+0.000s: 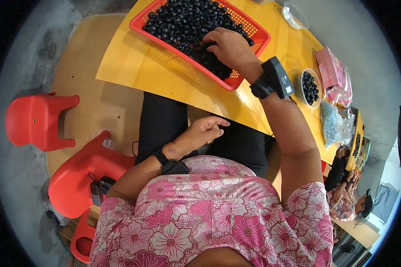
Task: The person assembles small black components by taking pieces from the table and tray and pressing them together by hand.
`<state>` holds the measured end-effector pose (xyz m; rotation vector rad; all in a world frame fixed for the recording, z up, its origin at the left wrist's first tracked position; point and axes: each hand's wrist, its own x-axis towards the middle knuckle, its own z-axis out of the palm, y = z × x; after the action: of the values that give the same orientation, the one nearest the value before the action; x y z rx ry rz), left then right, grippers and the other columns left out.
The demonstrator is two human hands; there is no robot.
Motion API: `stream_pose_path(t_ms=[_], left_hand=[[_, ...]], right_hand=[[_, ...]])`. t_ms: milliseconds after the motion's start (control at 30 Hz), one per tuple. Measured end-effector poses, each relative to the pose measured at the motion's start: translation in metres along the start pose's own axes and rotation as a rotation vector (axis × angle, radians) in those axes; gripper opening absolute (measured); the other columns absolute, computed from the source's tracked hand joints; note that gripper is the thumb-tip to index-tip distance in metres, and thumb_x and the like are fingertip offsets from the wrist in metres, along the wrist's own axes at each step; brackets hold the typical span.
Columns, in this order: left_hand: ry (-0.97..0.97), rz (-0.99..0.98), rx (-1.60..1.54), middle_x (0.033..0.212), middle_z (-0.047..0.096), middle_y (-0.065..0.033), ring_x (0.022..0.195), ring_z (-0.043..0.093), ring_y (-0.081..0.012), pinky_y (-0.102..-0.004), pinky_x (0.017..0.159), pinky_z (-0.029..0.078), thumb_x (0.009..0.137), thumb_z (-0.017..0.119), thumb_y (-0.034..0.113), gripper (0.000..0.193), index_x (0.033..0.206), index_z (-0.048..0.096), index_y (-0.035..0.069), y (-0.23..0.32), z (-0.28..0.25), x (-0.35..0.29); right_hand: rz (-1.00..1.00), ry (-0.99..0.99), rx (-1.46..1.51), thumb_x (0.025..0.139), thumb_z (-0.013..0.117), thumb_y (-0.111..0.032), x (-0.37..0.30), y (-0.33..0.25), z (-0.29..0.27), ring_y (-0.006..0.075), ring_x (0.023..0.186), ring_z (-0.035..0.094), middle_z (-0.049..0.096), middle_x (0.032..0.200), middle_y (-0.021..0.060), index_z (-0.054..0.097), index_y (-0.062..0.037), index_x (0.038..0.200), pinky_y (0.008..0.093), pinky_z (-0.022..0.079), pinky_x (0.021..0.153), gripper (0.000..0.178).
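A red plastic basket (178,52) with lattice sides stands on the yellow table, filled with small black ring-shaped parts (182,22). My right hand (231,48) reaches over its near rim into the parts. Its fingers are curled down among them, and what they grip is too small and dark to make out. Over my lap, below the table's edge, is my left hand (202,135). Its index finger and thumb stretch out slightly apart, with nothing visible between them; the other fingers are bent. Each wrist wears a black strapped device.
To the right on the yellow table (142,73) are a clear tub (311,89) of black parts, an empty-looking clear bowl (295,16), a pink bag (332,71) and a plastic bag (336,124). Red chairs (33,119) stand at left. Another person (345,191) sits far right.
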<state>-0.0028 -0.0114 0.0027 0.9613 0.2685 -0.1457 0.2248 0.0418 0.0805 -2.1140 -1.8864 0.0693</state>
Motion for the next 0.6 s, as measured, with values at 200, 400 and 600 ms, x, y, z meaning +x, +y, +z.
stream_pose_path(t_ms=[200,400,600], left_hand=[[-0.006,0.029,-0.012,0.069,0.041,0.0068,0.058,0.035,-0.0022,-0.0170,0.052,0.029,0.093,0.051,0.011,0.033,0.123,0.048,0.000,-0.002,-0.001,0.000],[0.016,0.011,-0.072,0.066,0.043,0.0064,0.056,0.038,-0.0019,-0.0167,0.051,0.032,0.089,0.054,0.010,0.033,0.120,0.051,-0.001,-0.006,-0.001,0.002],[0.038,0.006,-0.037,0.065,0.040,0.0064,0.054,0.035,-0.0028,-0.0175,0.049,0.030,0.091,0.051,0.008,0.031,0.122,0.050,0.000,-0.005,0.003,0.002]], right_hand=[[0.023,-0.070,-0.076,0.078,0.064,-0.011,0.008,-0.001,0.008,0.0306,0.093,0.058,0.058,0.094,0.0113,0.065,-0.0066,0.095,0.0377,0.048,0.081,0.018],[-0.076,-0.008,-0.225,0.081,0.060,-0.009,0.008,0.001,0.016,0.0322,0.092,0.057,0.056,0.091,0.0148,0.060,-0.0046,0.096,0.0384,0.048,0.080,0.016],[-0.037,0.030,-0.186,0.082,0.055,-0.004,-0.004,0.003,0.010,0.0345,0.091,0.057,0.056,0.091,0.0158,0.058,-0.0045,0.095,0.0410,0.047,0.078,0.013]])
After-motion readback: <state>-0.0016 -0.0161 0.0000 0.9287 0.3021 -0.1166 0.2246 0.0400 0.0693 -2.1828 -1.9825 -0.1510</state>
